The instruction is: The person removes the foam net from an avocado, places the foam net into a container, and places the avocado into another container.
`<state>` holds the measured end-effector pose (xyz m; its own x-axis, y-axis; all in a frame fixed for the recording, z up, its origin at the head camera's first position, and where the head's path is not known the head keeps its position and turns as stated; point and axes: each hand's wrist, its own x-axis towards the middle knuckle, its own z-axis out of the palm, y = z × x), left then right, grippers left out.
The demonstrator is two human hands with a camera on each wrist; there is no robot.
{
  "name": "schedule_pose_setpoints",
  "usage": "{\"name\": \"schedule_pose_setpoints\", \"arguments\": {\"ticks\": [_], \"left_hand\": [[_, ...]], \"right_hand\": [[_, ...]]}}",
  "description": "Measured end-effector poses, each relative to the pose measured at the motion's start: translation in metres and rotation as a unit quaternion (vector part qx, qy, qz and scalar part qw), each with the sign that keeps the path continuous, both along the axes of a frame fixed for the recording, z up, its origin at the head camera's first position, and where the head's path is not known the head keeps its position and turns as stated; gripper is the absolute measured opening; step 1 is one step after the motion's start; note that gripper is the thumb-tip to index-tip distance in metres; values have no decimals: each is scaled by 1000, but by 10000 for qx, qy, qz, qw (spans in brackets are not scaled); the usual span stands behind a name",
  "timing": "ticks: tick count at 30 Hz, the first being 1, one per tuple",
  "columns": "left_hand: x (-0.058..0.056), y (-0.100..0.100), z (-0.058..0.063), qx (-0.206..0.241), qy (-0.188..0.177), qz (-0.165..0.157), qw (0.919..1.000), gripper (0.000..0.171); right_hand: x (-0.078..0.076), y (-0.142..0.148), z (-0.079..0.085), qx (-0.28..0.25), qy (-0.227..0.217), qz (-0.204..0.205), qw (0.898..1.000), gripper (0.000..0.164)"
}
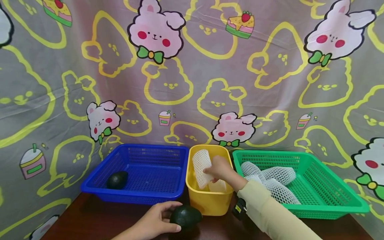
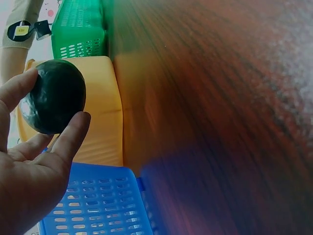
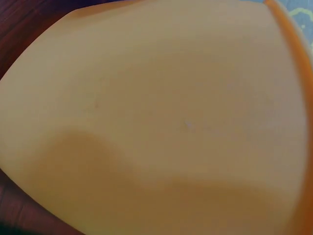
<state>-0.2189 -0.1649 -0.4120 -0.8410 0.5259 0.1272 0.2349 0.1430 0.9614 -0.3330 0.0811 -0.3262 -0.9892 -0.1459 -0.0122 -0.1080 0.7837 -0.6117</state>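
Note:
My left hand (image 1: 157,218) holds a dark green avocado (image 1: 186,216) between thumb and fingers, in front of the bins; the left wrist view shows the same avocado (image 2: 55,97) at the fingertips. Over the yellow bin (image 1: 210,204), my right hand (image 1: 221,169) pinches a white foam net sleeve (image 1: 201,165) that stands up inside it. More white netting (image 1: 218,186) lies lower in that bin, partly hidden by the hand. The right wrist view is filled by the yellow bin's wall (image 3: 171,98); no fingers appear there.
At the left a blue basket (image 1: 144,196) contains another avocado (image 1: 117,180). On the right, a green basket (image 1: 327,208) holds several white foam nets (image 1: 279,175); their contents cannot be made out. All stand on a dark wooden table (image 1: 78,220) before a patterned curtain (image 1: 192,83).

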Motion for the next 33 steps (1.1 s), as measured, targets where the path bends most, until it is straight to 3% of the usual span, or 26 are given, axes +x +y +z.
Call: {"name": "schedule_pose_setpoints", "arguments": {"ticks": [7, 17, 33], "left_hand": [[-1, -1, -3, -38, 89, -8, 10000, 58], [-1, -1, -1, -73, 73, 13, 9999, 59], [1, -2, 2, -91, -47, 23, 9999, 58]], "right_hand": [[-9, -4, -11, -290, -473, -47, 9984, 26], [-15, -7, -17, -508, -823, 145, 9952, 23], [-20, -10, -19, -54, -1458, 545, 9878, 24]]}}
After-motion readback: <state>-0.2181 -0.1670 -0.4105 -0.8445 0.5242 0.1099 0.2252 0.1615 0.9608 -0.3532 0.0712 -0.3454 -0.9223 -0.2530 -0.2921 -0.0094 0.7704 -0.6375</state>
